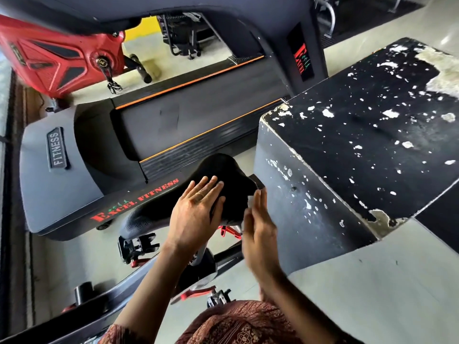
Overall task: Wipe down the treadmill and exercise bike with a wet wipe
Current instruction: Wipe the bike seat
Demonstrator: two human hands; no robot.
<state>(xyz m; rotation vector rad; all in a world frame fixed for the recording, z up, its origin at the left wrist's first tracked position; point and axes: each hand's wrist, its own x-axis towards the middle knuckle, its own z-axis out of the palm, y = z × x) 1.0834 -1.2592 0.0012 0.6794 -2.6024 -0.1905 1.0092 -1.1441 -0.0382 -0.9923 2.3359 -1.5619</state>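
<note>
left hand (196, 214) lies flat on the black bike saddle (231, 175), fingers straight and slightly spread. right hand (260, 229), blurred, has straight fingers held together, pressing the white wipe (250, 202) against the saddle's right edge. the chipped black box (372, 135) stands just beside it, leaving a narrow gap. the treadmill (173, 125) lies just beyond the saddle.

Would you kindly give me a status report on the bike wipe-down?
Left hand flat on saddle. Right hand presses wet wipe to saddle's edge. Peeling black box close on right.
</note>
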